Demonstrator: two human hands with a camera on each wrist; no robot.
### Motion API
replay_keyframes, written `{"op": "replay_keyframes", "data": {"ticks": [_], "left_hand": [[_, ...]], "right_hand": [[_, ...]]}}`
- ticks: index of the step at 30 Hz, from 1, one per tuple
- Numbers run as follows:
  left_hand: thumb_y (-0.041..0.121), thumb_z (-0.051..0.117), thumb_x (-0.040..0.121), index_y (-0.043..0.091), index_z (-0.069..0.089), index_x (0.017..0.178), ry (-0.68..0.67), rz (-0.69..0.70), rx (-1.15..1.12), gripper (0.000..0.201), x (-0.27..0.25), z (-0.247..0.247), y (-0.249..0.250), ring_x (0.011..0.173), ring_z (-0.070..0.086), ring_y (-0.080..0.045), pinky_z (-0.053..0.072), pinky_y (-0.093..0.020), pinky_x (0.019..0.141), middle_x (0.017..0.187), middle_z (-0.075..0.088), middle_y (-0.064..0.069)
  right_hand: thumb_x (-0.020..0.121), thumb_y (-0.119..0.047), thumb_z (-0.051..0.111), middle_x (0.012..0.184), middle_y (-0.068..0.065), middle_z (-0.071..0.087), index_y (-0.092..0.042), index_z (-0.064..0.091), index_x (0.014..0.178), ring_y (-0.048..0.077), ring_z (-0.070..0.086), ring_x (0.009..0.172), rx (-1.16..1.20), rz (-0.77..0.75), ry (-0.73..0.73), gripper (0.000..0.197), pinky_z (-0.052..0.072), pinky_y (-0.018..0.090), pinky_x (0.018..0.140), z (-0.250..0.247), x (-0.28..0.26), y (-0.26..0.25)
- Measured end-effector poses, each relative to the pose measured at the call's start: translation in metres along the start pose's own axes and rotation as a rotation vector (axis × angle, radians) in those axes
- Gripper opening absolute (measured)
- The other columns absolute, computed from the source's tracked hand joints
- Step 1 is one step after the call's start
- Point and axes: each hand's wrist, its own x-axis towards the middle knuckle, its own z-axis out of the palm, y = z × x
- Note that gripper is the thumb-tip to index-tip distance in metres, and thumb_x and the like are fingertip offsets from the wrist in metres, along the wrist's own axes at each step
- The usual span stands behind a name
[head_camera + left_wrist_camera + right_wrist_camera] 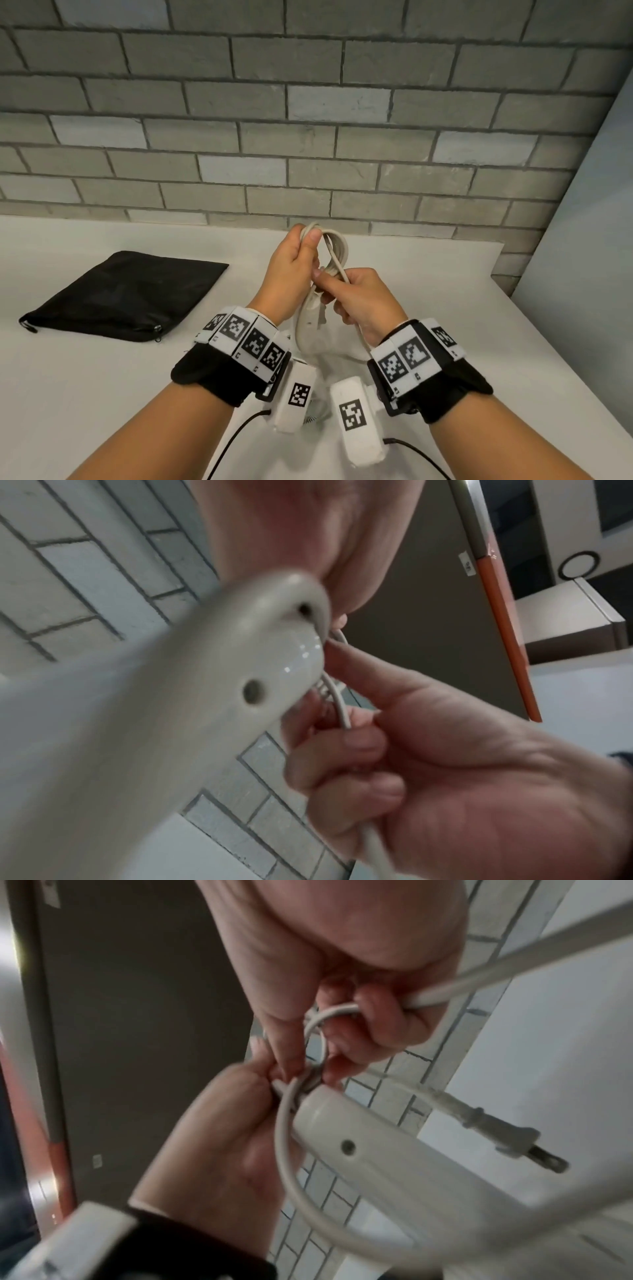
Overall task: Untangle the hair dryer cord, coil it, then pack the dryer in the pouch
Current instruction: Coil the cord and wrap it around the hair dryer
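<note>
White plastic hair dryer (pixel 310 329) is held up off the bench (pixel 102 394), between both wrists, near the bench's middle. Its handle runs long axis roughly upright w/ a lean, cord end up toward the fingers, body end down toward the person; nozzle direction can't be told. L hand (pixel 291 270) is curled tight round a bundle of cord (pixel 337 253) loops, thumb pressed over the top of the coil. R hand (pixel 359 298) is just beside & below it, thumb & index pinching a strand, other fingers curled round the cord tail. In the right wrist view the cord (pixel 291 1164) makes a loop off the handle end, & the plug (pixel 507 1139) hangs free, prongs pointing lower right. In the left wrist view the handle (pixel 212 674) fills the frame, blurred, w/ two screw holes.

Black pouch (pixel 126 298) lies flat near the bench's left edge, well apart from the hands, zip end toward the person.

Grey brick wall (pixel 308 120) runs along the bench's far edge.
</note>
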Motion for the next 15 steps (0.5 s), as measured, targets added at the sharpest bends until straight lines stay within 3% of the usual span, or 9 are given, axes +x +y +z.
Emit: {"op": "replay_keyframes", "data": {"ticks": [3,6,8,11,13,15], "left_hand": [[0.028,0.039,0.095,0.024,0.042,0.071,-0.015,0.028,0.023,0.025,-0.001,-0.001,0.000,0.047,0.039,0.000,0.038,-0.024,0.057,0.057,0.039,0.006],[0.028,0.039,0.095,0.025,0.043,0.072,0.007,0.038,0.052,0.024,0.002,-0.006,-0.002,0.048,0.041,0.001,0.038,-0.025,0.060,0.059,0.040,0.006],[0.028,0.039,0.095,0.027,0.043,0.075,0.012,0.035,0.067,0.021,0.005,-0.012,-0.003,0.049,0.043,0.002,0.039,-0.025,0.061,0.060,0.041,0.005],[0.028,0.039,0.096,0.031,0.044,0.077,-0.003,0.054,0.117,0.020,0.007,-0.019,-0.002,0.062,0.051,-0.002,0.044,-0.030,0.067,0.066,0.048,0.006],[0.028,0.039,0.095,0.032,0.046,0.079,-0.030,0.077,0.128,0.019,0.008,-0.017,0.001,0.073,0.058,-0.012,0.048,-0.033,0.073,0.072,0.055,0.005],[0.026,0.039,0.095,0.031,0.045,0.077,-0.065,0.134,0.174,0.020,0.007,-0.012,0.004,0.067,0.056,0.000,0.047,-0.018,0.067,0.070,0.055,0.009]], "right_hand": [[0.078,-0.017,0.064,0.054,0.003,0.054,-0.005,0.063,0.070,0.008,0.035,0.039,-0.019,0.015,-0.052,0.015,0.024,0.017,0.036,-0.004,-0.002,-0.002],[0.080,-0.012,0.063,0.053,0.003,0.052,0.000,0.062,0.069,0.007,0.037,0.040,-0.063,-0.095,-0.069,0.016,0.028,0.014,0.037,-0.015,-0.010,0.002],[0.081,-0.013,0.064,0.053,0.002,0.052,-0.005,0.061,0.065,0.005,0.040,0.043,-0.136,-0.174,-0.043,0.018,0.032,0.013,0.043,-0.033,-0.016,0.006],[0.079,-0.020,0.067,0.052,-0.002,0.049,-0.017,0.059,0.057,0.009,0.042,0.051,-0.545,-0.244,-0.027,0.023,0.034,0.024,0.055,-0.067,-0.021,0.014],[0.077,-0.028,0.068,0.052,-0.007,0.048,-0.023,0.056,0.054,0.009,0.043,0.053,-0.788,-0.173,-0.091,0.026,0.034,0.026,0.056,-0.080,-0.024,0.017],[0.077,-0.032,0.067,0.054,-0.007,0.050,-0.025,0.053,0.052,0.011,0.045,0.054,-0.921,-0.106,-0.144,0.029,0.036,0.026,0.056,-0.082,-0.027,0.018]]}}
